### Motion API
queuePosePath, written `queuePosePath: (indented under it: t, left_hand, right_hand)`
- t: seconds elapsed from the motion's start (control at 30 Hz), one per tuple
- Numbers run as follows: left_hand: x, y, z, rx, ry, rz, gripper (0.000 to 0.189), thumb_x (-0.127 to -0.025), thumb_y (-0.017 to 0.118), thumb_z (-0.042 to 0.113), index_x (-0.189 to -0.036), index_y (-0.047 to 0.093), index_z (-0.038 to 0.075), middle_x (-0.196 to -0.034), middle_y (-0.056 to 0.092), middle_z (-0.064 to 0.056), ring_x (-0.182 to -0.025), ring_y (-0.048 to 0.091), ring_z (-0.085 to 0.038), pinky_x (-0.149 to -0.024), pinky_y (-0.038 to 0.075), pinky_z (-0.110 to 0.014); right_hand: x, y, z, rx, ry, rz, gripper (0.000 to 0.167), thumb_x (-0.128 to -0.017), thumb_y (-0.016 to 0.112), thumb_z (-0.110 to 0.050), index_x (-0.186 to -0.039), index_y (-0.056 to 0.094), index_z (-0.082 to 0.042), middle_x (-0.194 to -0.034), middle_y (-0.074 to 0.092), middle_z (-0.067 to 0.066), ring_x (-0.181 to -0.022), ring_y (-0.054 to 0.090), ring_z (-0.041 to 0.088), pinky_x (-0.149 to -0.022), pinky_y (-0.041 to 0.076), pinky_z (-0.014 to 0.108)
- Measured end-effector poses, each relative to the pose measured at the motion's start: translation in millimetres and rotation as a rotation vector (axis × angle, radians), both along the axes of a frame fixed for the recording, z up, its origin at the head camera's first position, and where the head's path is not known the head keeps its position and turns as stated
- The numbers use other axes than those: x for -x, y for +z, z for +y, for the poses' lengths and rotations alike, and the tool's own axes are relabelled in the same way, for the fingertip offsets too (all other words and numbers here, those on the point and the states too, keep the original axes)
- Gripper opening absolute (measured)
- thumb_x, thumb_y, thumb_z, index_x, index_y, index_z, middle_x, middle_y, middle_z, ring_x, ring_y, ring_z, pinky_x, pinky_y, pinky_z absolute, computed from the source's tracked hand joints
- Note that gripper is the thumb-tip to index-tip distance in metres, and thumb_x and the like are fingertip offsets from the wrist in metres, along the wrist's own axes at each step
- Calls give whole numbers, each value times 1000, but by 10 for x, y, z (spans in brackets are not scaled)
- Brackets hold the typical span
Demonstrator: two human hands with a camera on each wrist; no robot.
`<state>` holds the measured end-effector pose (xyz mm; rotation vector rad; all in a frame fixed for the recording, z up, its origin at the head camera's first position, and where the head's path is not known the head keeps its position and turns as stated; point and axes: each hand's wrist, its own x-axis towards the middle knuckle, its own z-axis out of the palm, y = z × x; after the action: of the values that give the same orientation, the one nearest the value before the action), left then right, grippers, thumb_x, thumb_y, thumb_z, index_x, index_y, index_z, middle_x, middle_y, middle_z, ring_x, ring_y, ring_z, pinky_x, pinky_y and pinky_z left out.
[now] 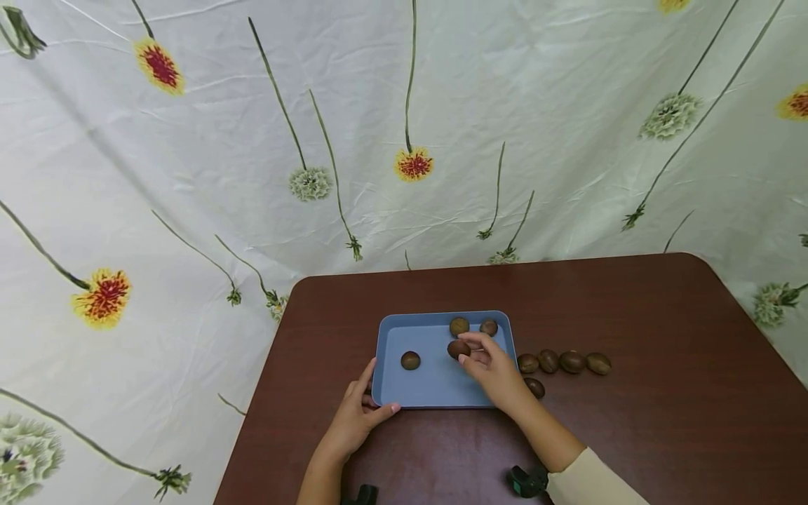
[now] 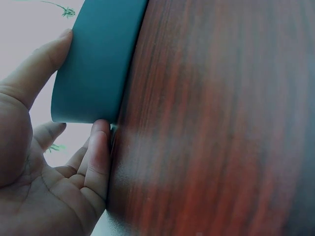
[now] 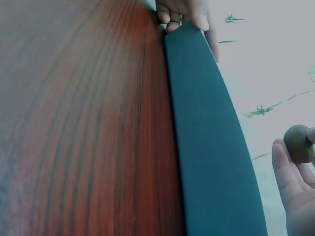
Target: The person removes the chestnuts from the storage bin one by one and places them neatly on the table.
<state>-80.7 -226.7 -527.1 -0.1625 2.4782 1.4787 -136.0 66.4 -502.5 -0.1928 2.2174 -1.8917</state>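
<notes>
A shallow blue tray (image 1: 435, 396) lies on the table, and three brown oval fruits rest in it: one at left (image 1: 410, 360), one at the back (image 1: 459, 326), one in the back right corner (image 1: 489, 327). My right hand (image 1: 495, 372) pinches another brown fruit (image 1: 458, 349) between thumb and fingertips, over the tray. In the right wrist view this fruit (image 3: 298, 143) shows above the tray's rim. My left hand (image 1: 355, 421) holds the tray's front left corner, thumb (image 2: 49, 56) at the front rim and fingers around the left side.
Right of the tray, several more brown fruits (image 1: 572, 362) lie in a row, with one (image 1: 535, 388) nearer the front. Beneath everything is a dark red-brown wooden table (image 1: 663, 421). A white floral cloth (image 1: 568, 105) hangs behind it.
</notes>
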Motion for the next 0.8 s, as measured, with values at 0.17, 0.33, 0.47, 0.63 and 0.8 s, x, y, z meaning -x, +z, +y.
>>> queuePosePath:
  t: [0.17,0.33,0.47,0.63,0.8]
  left_hand:
    - [-5,-12,-3,-7,6,-2,105,-83,84,38,-163,17,31,-131,44,-14,-91,55,-17,-75,50,-24]
    - [-1,-18,-7,-14,6,1,105,-83,84,38,-163,17,31,-131,43,-14,-90,55,-17,-75,50,-24]
    - [-3,-16,-12,-10,6,2,105,-83,84,38,-163,17,31,-131,43,-14,-90,55,-17,-74,50,-24]
    - [1,-16,-14,-8,5,5,104,-83,84,37,-163,18,31,-131,44,-14,-90,55,-16,-75,50,-24]
    - [1,-34,-16,-10,4,1,104,-83,84,38,-163,18,31,-131,44,-14,-90,55,-17,-75,50,-24]
  right_hand:
    - [-37,10,118,79,9,10,46,-101,63,-16,-145,54,-21,-135,50,16,-117,67,35,-93,56,31]
    - [-85,13,231,165,-17,0,40,-101,62,-10,-140,57,-16,-129,51,18,-112,70,34,-94,56,29]
    - [-132,13,339,192,-49,-16,46,-98,66,-9,-142,53,-13,-131,51,17,-110,72,28,-91,56,24]
    - [-209,2,489,219,-76,-14,51,-97,68,-9,-144,47,-7,-130,49,15,-111,72,26,-92,56,24]
    - [-332,-19,644,161,-139,-17,55,-97,69,-15,-145,46,-1,-127,52,13,-109,71,17,-91,55,20]
